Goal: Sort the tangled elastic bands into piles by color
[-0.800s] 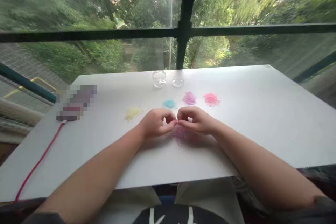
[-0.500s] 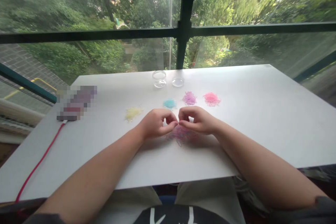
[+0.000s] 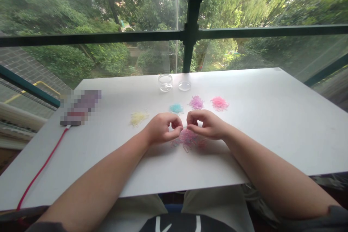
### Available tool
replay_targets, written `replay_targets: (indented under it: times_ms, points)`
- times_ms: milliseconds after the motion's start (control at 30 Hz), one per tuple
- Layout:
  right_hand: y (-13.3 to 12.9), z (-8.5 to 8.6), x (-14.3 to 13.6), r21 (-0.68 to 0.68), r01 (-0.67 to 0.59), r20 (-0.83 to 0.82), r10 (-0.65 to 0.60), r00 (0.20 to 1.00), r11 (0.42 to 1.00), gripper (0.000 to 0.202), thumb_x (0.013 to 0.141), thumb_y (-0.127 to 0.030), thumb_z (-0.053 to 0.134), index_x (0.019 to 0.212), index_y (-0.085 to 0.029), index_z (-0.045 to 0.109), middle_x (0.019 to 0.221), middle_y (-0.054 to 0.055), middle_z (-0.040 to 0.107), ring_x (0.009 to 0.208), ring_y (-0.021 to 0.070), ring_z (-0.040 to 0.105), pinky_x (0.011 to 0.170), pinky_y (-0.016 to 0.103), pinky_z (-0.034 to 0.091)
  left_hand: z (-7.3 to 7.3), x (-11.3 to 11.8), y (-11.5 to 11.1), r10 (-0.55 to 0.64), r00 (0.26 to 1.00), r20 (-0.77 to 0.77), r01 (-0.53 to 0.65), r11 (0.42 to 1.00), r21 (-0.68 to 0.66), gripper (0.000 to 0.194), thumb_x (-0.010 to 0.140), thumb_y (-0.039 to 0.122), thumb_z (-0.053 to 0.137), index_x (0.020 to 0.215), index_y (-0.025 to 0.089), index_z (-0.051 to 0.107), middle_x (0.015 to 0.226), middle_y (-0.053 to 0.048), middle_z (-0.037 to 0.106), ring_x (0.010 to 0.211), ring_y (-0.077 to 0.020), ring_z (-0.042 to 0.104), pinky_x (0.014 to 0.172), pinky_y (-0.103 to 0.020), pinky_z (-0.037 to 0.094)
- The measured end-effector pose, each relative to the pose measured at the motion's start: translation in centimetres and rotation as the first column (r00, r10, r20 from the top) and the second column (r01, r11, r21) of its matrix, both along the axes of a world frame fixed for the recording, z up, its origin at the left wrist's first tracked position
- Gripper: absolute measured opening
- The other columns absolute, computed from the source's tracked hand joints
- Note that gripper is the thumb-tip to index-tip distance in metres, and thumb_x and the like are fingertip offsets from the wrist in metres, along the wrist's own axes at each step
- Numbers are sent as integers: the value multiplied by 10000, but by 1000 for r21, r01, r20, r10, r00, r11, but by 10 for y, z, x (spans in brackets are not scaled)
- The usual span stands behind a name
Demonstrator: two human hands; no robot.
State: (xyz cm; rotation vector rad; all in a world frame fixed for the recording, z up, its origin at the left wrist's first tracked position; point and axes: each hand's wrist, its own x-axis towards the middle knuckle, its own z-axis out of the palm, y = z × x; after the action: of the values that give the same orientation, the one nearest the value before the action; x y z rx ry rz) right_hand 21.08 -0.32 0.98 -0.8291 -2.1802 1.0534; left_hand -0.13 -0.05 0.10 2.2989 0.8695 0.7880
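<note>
My left hand (image 3: pixel 166 127) and my right hand (image 3: pixel 204 124) face each other over a mixed pile of small coloured rubber bands (image 3: pixel 187 137). Thumb and forefinger are pinched together on both hands. A faint thin strand, seemingly one rubber band (image 3: pixel 185 127), spans the narrow gap between the fingertips. Sorted heaps lie beyond the hands: yellow bands (image 3: pixel 138 119), blue bands (image 3: pixel 176 108), purple bands (image 3: pixel 196 102) and pink bands (image 3: pixel 219 103). The fingers partly cover the mixed pile.
Toward the table's far edge stands a clear round jar (image 3: pixel 165 83), with a clear lid (image 3: pixel 185 86) lying beside it. A pixelated, phone-like object (image 3: pixel 81 107) with a red cable (image 3: pixel 43 166) is at left on the white table (image 3: pixel 272 123). Windows rise behind.
The fingertips, almost touching before, have drawn slightly apart, and a thin strand shows between them. The heaps, jar and lid stay in place.
</note>
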Motion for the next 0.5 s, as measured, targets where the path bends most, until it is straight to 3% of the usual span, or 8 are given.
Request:
replay_targets:
  times_ms: [500]
  points:
    - [9,2,11,33,27,8,-27,1000,999,106,812,-193,560,717,-162,525,659,6,533,606,113,459,574,244,389,2,-2,2,6,1000,1,-6,1000,23,53,711,126,549,679,152,580,641,14,595,611,-83,517,602,-204,405]
